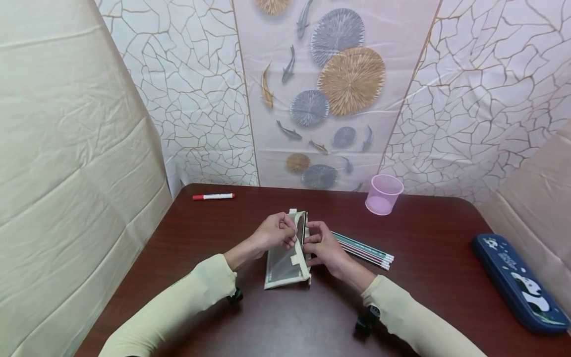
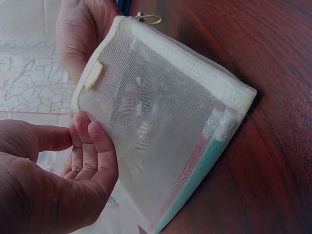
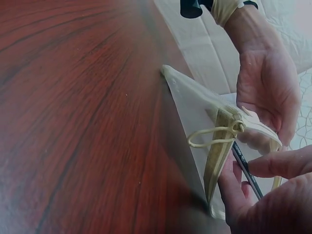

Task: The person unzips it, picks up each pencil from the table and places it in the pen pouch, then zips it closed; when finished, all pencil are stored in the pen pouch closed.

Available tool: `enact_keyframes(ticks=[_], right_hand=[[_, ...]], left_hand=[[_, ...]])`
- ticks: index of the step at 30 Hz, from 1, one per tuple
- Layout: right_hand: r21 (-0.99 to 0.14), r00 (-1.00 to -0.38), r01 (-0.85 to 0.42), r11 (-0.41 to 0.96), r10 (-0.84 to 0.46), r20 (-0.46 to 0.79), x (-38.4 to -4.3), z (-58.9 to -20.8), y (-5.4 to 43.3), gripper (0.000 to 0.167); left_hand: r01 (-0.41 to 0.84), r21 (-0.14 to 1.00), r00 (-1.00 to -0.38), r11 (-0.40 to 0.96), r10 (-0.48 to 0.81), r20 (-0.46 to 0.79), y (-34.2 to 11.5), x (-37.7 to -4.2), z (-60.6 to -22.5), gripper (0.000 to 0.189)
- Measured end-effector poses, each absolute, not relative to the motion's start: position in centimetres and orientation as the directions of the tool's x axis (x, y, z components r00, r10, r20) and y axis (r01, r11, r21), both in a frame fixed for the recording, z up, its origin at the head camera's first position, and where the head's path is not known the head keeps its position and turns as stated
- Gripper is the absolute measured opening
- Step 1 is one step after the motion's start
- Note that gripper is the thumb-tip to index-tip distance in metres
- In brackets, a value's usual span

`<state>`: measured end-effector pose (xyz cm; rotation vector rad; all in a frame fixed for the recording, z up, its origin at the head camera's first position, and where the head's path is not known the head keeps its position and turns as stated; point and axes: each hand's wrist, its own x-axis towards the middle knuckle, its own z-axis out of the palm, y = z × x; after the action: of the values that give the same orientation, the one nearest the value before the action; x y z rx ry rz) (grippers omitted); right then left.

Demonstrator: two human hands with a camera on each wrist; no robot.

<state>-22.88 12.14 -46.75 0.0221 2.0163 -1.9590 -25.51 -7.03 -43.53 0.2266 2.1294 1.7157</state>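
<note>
A cream-edged mesh pencil pouch (image 1: 283, 265) stands tilted on the table, its zipped top open. My left hand (image 1: 274, 232) pinches the pouch's upper edge between thumb and fingertips. At the mouth, my right hand (image 1: 327, 250) holds a dark pencil (image 3: 243, 165) between thumb and fingers, partly within the opening. Through the mesh in the left wrist view show a red pencil (image 2: 190, 163) and a teal pencil (image 2: 202, 163), with pale eraser ends. A looped zip pull (image 3: 209, 138) hangs at the pouch's corner. Several striped pencils (image 1: 363, 250) lie just beyond my right hand.
A pink mesh pen cup (image 1: 384, 196) stands at the back right. The navy panda pencil case (image 1: 519, 282) lies along the right edge. At the back left is a red-capped white marker (image 1: 214, 197). Patterned cloth (image 1: 205, 99) hangs behind the table.
</note>
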Motion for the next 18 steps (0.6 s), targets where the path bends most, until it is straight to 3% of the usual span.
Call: enact_keyframes(ticks=[9, 18], right_hand=[[-0.968, -0.937, 0.226, 0.108, -0.246, -0.246, -22.76, -46.63, 11.64, 0.068], [-0.976, -0.958, 0.188, 0.11, -0.197, -0.207, -23.11, -46.59, 11.75, 0.062]], left_hand=[[-0.117, 0.955, -0.914, 0.272, 0.346, -0.21, -7.14, -25.35, -43.65, 0.006], [-0.099, 0.965, -0.915, 0.244, 0.359, -0.185, -7.27, -25.46, -43.36, 0.006]])
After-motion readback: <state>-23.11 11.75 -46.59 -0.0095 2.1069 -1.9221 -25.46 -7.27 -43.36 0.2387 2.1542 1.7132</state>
